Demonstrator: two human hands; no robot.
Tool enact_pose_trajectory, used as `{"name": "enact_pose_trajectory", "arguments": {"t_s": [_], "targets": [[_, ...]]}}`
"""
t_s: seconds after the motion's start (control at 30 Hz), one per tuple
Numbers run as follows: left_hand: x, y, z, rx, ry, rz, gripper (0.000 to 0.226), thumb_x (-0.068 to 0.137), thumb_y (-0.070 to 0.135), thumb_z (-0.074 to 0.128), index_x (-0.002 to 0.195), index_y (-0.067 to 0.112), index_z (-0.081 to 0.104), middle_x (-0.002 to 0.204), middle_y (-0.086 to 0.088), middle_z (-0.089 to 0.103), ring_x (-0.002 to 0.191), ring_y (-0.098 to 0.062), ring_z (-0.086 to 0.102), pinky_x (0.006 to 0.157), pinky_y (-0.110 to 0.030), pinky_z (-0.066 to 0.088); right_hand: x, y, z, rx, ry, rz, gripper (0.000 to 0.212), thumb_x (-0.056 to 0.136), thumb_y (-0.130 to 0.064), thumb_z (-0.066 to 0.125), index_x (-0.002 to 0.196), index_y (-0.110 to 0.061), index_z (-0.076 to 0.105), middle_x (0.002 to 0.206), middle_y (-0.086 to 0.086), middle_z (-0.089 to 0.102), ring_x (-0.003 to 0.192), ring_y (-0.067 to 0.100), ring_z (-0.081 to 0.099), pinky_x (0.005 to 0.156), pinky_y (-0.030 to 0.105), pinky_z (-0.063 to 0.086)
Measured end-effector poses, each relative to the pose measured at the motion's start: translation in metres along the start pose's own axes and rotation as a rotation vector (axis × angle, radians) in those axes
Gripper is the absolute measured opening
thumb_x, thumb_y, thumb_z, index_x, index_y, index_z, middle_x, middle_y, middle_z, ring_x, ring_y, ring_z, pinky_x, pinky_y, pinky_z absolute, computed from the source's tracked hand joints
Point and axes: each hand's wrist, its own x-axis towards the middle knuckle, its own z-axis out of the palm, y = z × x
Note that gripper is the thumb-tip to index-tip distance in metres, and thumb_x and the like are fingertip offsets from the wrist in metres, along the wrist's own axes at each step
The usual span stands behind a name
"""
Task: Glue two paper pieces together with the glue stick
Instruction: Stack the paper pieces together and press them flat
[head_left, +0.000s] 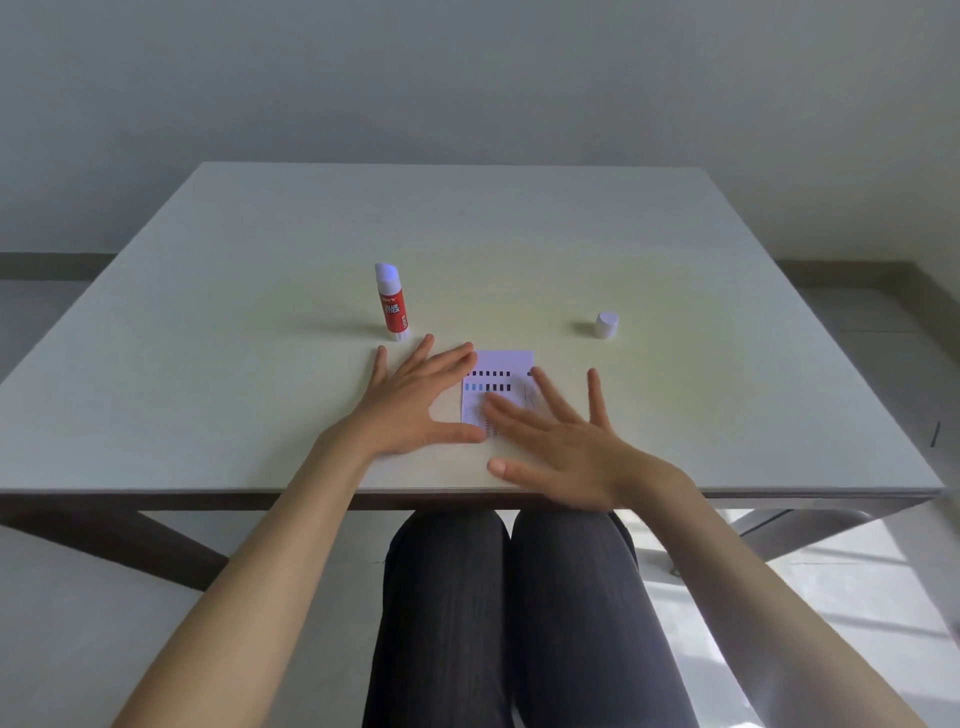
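Note:
A small white paper piece (501, 376) printed with rows of black and blue marks lies flat near the table's front edge. My left hand (415, 402) rests beside it with fingers spread, its thumb and fingertips touching the paper's left edge. My right hand (561, 441) lies flat with fingers apart over the paper's lower right part, hiding it. Whether a second piece lies underneath cannot be told. A red and white glue stick (393, 304) stands upright, uncapped, just beyond my left hand. Its white cap (606, 325) sits apart on the table to the right.
The pale table (260, 291) reaches back to a plain wall. Its front edge runs just under my wrists, with my legs in dark trousers (498, 613) below it.

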Motion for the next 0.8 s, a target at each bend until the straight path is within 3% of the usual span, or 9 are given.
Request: {"name": "enact_pose_trajectory", "arguments": {"t_s": [0.1, 0.27, 0.4, 0.5, 0.6, 0.67, 0.7, 0.73, 0.8], "targets": [[0.0, 0.001, 0.0, 0.015, -0.002, -0.004, 0.098, 0.07, 0.076, 0.048, 0.149, 0.036, 0.007, 0.157, 0.025, -0.001, 0.146, -0.011, -0.014, 0.111, -0.056, -0.016, 0.009, 0.012, -0.014, -0.105, 0.058, 0.177, 0.077, 0.082, -0.074, 0.011, 0.147, -0.037, -0.009, 0.156, -0.023, -0.011, 0.141, 0.02, -0.028, 0.106, 0.059, -0.028], [-0.001, 0.001, 0.0, -0.006, 0.005, -0.005, 0.098, 0.067, 0.078, 0.047, 0.148, 0.039, 0.008, 0.156, 0.027, 0.0, 0.146, -0.009, -0.014, 0.111, -0.055, -0.017, 0.013, -0.01, -0.001, -0.032, -0.017, -0.051, 0.087, 0.071, -0.083, 0.002, 0.146, -0.041, -0.006, 0.155, -0.026, -0.009, 0.14, 0.016, -0.031, 0.102, 0.058, -0.034], [-0.001, 0.001, -0.001, 0.026, -0.019, -0.01, 0.1, 0.067, 0.081, 0.044, 0.149, 0.037, 0.005, 0.156, 0.026, -0.002, 0.145, -0.009, -0.015, 0.111, -0.055, -0.017, 0.025, 0.013, -0.007, -0.064, 0.102, 0.105, 0.07, 0.086, -0.07, 0.012, 0.146, -0.04, -0.008, 0.156, -0.025, -0.008, 0.142, 0.019, -0.027, 0.105, 0.058, -0.028], [-0.002, 0.002, -0.002, 0.051, -0.023, -0.009, 0.097, 0.073, 0.074, 0.047, 0.149, 0.036, -0.001, 0.157, 0.024, -0.005, 0.145, -0.01, -0.017, 0.111, -0.055, -0.017, 0.029, 0.017, -0.001, -0.096, 0.151, 0.125, 0.069, 0.089, -0.066, 0.014, 0.147, -0.037, -0.01, 0.157, -0.021, -0.009, 0.144, 0.019, -0.022, 0.107, 0.058, -0.025], [-0.007, 0.004, -0.007, -0.125, -0.003, 0.018, 0.085, 0.08, 0.061, 0.052, 0.148, 0.038, 0.006, 0.157, 0.024, 0.004, 0.146, -0.007, -0.006, 0.114, -0.05, -0.014, 0.03, 0.017, 0.006, -0.135, 0.197, 0.107, 0.067, 0.09, -0.064, 0.013, 0.146, -0.036, -0.01, 0.158, -0.02, -0.008, 0.145, 0.02, -0.019, 0.106, 0.059, -0.024], [-0.014, 0.003, -0.014, -0.43, 0.232, 0.042, 0.054, 0.083, 0.042, 0.062, 0.134, 0.034, 0.047, 0.145, 0.021, 0.041, 0.138, -0.002, 0.03, 0.118, -0.037, 0.009, 0.029, 0.019, 0.006, -0.145, 0.215, 0.112, 0.067, 0.09, -0.064, 0.011, 0.146, -0.036, -0.011, 0.157, -0.021, -0.008, 0.145, 0.019, -0.018, 0.106, 0.057, -0.025], [-0.017, 0.001, -0.019, -0.548, 0.472, 0.021, 0.03, 0.082, 0.033, 0.066, 0.112, 0.031, 0.065, 0.123, 0.02, 0.062, 0.12, 0.002, 0.051, 0.111, -0.028, 0.03, 0.028, 0.018, 0.007, -0.156, 0.23, 0.11, 0.067, 0.089, -0.064, 0.009, 0.146, -0.035, -0.012, 0.157, -0.021, -0.008, 0.145, 0.019, -0.018, 0.107, 0.056, -0.024], [-0.019, -0.003, -0.024, -0.62, 0.724, -0.046, 0.008, 0.082, 0.028, 0.068, 0.09, 0.029, 0.07, 0.098, 0.022, 0.071, 0.098, 0.007, 0.061, 0.095, -0.021, 0.044, 0.027, 0.018, 0.008, -0.162, 0.257, 0.104, 0.068, 0.088, -0.065, 0.005, 0.146, -0.035, -0.013, 0.157, -0.021, -0.009, 0.145, 0.018, -0.018, 0.109, 0.056, -0.022], [-0.018, -0.013, -0.037, -0.644, 1.094, -0.229, 0.009, 0.081, 0.028, 0.068, 0.073, 0.023, 0.067, 0.073, 0.02, 0.068, 0.075, 0.008, 0.062, 0.075, -0.021, 0.048, 0.024, 0.015, 0.009, -0.128, 0.317, 0.093, 0.069, 0.085, -0.066, -0.002, 0.145, -0.036, -0.016, 0.156, -0.022, -0.012, 0.144, 0.016, -0.021, 0.112, 0.053, -0.019]]}}
